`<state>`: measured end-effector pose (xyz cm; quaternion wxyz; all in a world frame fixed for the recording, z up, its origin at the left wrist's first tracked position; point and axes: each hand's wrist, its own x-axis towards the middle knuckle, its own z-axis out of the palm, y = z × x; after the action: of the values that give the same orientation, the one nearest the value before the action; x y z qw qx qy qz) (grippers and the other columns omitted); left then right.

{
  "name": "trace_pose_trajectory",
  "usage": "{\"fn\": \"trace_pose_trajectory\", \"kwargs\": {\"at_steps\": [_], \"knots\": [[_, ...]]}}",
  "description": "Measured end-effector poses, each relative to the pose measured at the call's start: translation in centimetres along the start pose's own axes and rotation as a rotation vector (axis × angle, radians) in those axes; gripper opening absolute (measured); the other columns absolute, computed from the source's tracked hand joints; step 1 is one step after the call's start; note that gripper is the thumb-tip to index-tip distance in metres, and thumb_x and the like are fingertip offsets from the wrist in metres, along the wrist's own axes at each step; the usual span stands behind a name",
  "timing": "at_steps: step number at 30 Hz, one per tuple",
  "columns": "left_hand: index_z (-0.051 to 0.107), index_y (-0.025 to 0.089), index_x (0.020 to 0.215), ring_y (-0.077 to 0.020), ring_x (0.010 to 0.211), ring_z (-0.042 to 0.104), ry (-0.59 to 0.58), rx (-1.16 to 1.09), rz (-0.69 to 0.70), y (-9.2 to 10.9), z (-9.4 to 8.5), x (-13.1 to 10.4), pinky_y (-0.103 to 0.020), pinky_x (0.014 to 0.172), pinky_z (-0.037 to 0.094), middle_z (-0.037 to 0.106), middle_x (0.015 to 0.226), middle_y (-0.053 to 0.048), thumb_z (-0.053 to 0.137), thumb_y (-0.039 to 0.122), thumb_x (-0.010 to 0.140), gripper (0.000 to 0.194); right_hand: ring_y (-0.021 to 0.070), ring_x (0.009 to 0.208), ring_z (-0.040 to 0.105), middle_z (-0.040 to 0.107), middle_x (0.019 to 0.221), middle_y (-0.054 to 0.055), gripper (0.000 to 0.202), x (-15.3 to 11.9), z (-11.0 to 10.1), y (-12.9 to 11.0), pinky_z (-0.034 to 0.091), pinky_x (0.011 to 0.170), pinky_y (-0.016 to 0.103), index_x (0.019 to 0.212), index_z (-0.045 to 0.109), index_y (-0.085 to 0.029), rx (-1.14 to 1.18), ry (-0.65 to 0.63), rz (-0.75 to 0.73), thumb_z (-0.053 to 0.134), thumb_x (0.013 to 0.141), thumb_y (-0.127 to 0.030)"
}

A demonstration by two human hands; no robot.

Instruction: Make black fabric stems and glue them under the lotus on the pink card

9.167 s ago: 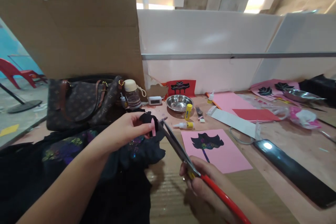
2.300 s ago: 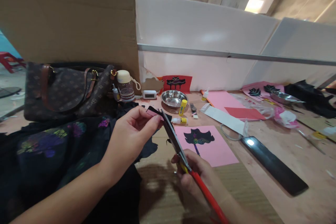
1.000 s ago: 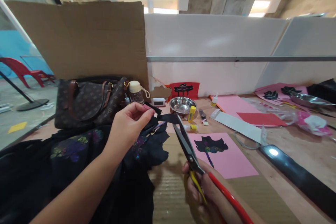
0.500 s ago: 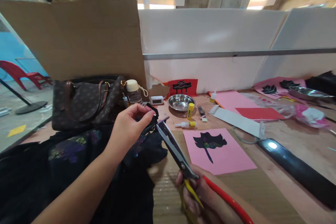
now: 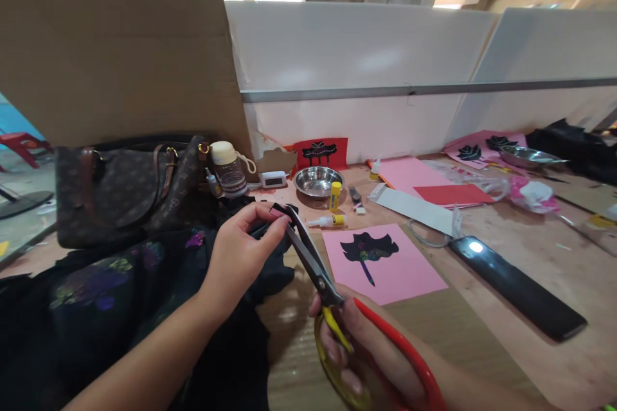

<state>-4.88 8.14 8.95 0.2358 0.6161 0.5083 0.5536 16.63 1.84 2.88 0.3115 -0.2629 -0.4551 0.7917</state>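
Observation:
Between thumb and fingers, my left hand (image 5: 243, 253) pinches a small black fabric piece (image 5: 290, 209) with a bit of pink showing on it. My right hand (image 5: 354, 334) grips scissors (image 5: 318, 279) with one red and one yellow handle. The blades point up and away, slightly parted, their tips at the piece by my left fingertips. Under my left arm lies black cloth (image 5: 110, 289) with a shiny coloured pattern. Right of the blades, a pink paper sheet (image 5: 414, 276) bears a black flower-like cutout (image 5: 369, 247) with a stem.
A metal bowl (image 5: 319, 182), a yellow glue stick (image 5: 335, 196) and a glue bottle (image 5: 332, 221) stand or lie behind the scissors. A brown handbag (image 5: 120, 199) and bottle (image 5: 227, 170) are at left. At right lies a long black lamp (image 5: 520, 289).
The view has shifted, so the table items sit further left. The scissor blades have come up to the small piece in my left hand, which stays pinched.

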Motion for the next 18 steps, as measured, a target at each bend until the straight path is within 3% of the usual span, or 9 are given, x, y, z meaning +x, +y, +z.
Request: {"fn": "trace_pose_trajectory", "kwargs": {"at_steps": [8,18], "knots": [[0.067,0.021,0.078,-0.0260,0.109,0.071,-0.029,-0.107,-0.027,0.1,0.8,-0.4,-0.036,0.097,0.053,0.077,0.118,-0.008,0.076,0.037,0.086,0.019,0.0034,0.046,0.033,0.049,0.072,-0.006,0.053,0.2,-0.2,0.0,0.030,0.042,0.016,0.111,0.056,-0.019,0.029,0.027,-0.049,0.047,0.100,-0.070],[0.067,0.021,0.079,-0.0271,0.118,0.068,-0.055,-0.145,-0.018,0.0,0.6,-0.5,-0.039,0.102,0.050,0.071,0.132,-0.010,0.075,0.037,0.088,0.021,0.0025,0.045,0.033,0.047,0.070,-0.007,0.058,0.2,0.2,-1.0,0.031,0.040,0.014,0.107,0.055,-0.019,-0.042,0.039,-0.040,0.056,0.092,-0.075]]}}
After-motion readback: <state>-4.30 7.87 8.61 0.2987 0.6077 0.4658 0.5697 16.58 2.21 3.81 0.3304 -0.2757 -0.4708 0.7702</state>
